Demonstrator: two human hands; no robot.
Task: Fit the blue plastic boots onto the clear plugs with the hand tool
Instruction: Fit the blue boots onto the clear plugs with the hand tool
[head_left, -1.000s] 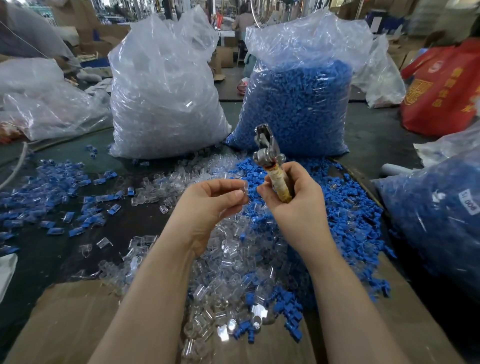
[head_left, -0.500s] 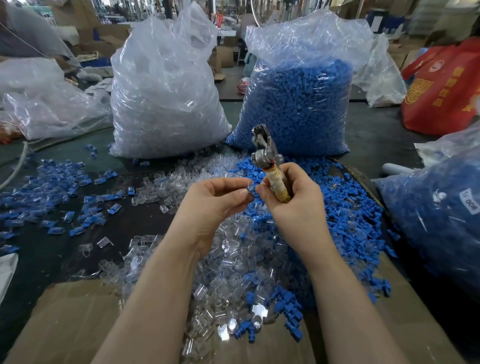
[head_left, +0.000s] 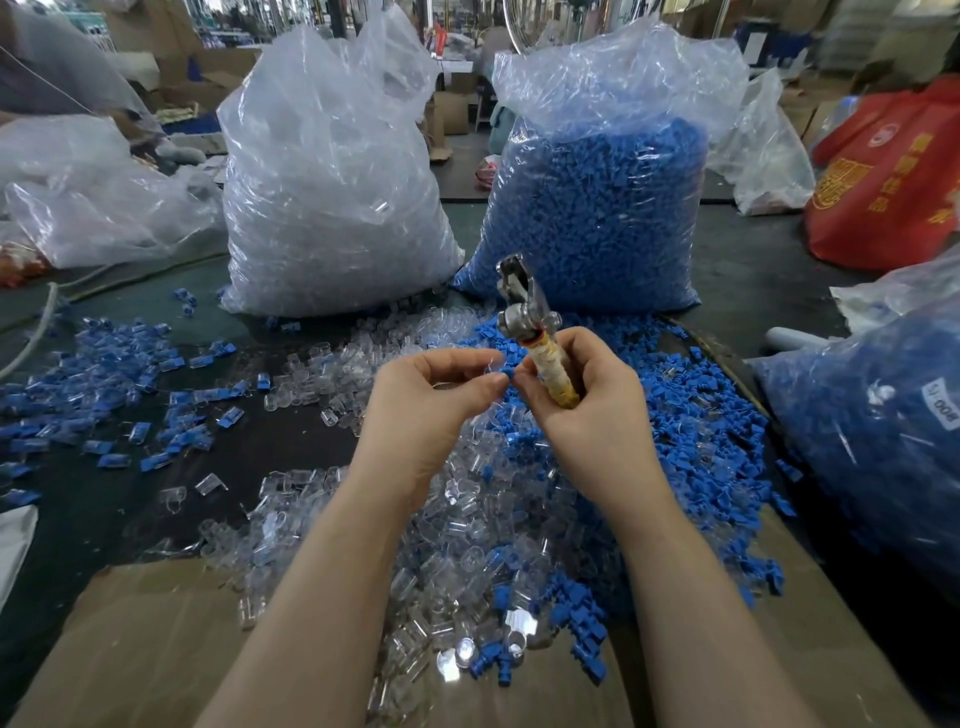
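Boot (head_left: 506, 375), small and blue, is sitting pinched in the left hand (head_left: 431, 410), touching the right hand (head_left: 587, 410), which is gripping the tool (head_left: 540, 353) upright. Plugs (head_left: 467, 519) and more boots are lying below on the tabletop (head_left: 260, 447).

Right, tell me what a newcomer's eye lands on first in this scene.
Two tall plastic sacks stand at the back of the table, the bag of clear plugs on the left beside the bag of blue boots. In the centre, the right hand grips the hand tool with its metal head up, while the left hand pinches a small blue piece against it, above loose clear and blue parts.
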